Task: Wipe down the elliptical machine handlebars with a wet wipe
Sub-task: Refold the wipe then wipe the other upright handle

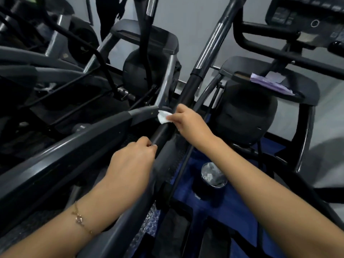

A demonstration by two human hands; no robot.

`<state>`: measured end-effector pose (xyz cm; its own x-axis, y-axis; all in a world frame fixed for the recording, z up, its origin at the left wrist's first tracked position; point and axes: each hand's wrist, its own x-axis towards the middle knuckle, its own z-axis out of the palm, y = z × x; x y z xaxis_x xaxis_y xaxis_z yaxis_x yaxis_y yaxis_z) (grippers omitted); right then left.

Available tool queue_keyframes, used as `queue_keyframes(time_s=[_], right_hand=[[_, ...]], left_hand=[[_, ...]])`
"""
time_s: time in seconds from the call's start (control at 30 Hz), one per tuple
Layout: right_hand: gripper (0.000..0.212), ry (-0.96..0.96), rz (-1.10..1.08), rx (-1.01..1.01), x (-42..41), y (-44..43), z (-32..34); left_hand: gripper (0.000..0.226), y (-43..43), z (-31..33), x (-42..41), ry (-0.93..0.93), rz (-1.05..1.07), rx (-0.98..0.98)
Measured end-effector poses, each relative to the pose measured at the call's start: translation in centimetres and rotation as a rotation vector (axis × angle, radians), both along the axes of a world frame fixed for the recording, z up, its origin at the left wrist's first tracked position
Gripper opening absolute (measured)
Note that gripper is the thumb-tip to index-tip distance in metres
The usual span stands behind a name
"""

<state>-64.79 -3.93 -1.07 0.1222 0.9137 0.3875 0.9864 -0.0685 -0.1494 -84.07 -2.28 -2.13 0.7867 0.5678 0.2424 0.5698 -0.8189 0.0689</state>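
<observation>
Starting nearest you, your left wrist carries a thin gold bracelet [80,219], and just beyond it your left hand [133,161] has its fingers curled onto the lower end of the black handlebar [188,88], steadying it. A little farther up the same bar, your right hand [187,121] pinches the white wet wipe [163,117] and presses it against the bar's left side, close to where the grey frame arm [141,111] meets it. The two hands are apart, both on the one bar, with a short bare stretch between them. Down to your right, a round metallic container [214,175] stands on the blue floor mat [240,216]. Past the wipe, the bar climbs away through a chrome section [210,47] and on out of view at the top. Farther off, a purple packet [270,82] lies on the machine's rear shelf [312,94], below the console [305,17]. I judge you are in the middle of the job: the wipe is low on the grip, the whole upper run looks left to do, and no wet sheen shows which parts are already wiped.
</observation>
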Motion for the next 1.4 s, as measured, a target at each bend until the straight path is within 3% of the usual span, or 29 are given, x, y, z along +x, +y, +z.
queue_keyframes(time_s=[0.13, 0.2, 0.3, 0.37, 0.5, 0.67, 0.8, 0.97, 1.13, 1.27, 1.4], right_hand=[[0.022, 0.072, 0.215, -0.072, -3.1, -3.2, -1.4], [0.020, 0.089, 0.138, -0.046, -2.2, -2.5, -1.1], [0.020, 0.081, -0.020, 0.092, -1.7, -0.9, -0.9], [0.021, 0.077, 0.049, 0.129, -4.3, -2.3, -1.7], [0.035, 0.200, 0.203, -0.012, -7.2, -6.1, -2.1], [0.017, 0.123, -0.086, 0.055, -4.3, -2.1, -0.1], [0.020, 0.128, 0.172, -0.064, -8.7, -4.6, -1.1], [0.022, 0.039, -0.016, -0.095, -5.5, -1.7, 0.5], [0.022, 0.083, 0.251, -0.143, -9.8, -5.5, -0.5], [0.020, 0.007, 0.017, -0.077, -6.8, -2.3, 1.0], [0.020, 0.029, 0.192, -0.074, -9.8, -4.5, -0.4]], left_hand=[[0.034, -1.5, -0.1, -2.1, 0.038, 0.070, -0.034], [0.040, -2.0, 0.0, -2.4, 0.089, 0.105, -0.008], [0.026, -2.0, 0.4, -2.0, 0.018, 0.135, -0.047], [0.030, -1.9, 0.6, -2.3, 0.017, 0.132, -0.075], [0.033, -3.0, 0.8, -4.9, -0.003, 0.168, -0.130], [0.025, -3.7, 1.4, -6.5, 0.011, 0.099, -0.108], [0.030, -3.5, 0.7, -6.5, 0.039, 0.104, -0.061], [0.020, -3.2, -0.1, -6.8, -0.097, 0.049, -0.040], [0.030, -2.8, -0.8, -7.3, -0.065, 0.004, 0.029], [0.029, -3.0, -1.2, -7.9, -0.083, -0.015, 0.050], [0.037, -3.0, -1.5, -7.8, -0.081, -0.018, 0.031]])
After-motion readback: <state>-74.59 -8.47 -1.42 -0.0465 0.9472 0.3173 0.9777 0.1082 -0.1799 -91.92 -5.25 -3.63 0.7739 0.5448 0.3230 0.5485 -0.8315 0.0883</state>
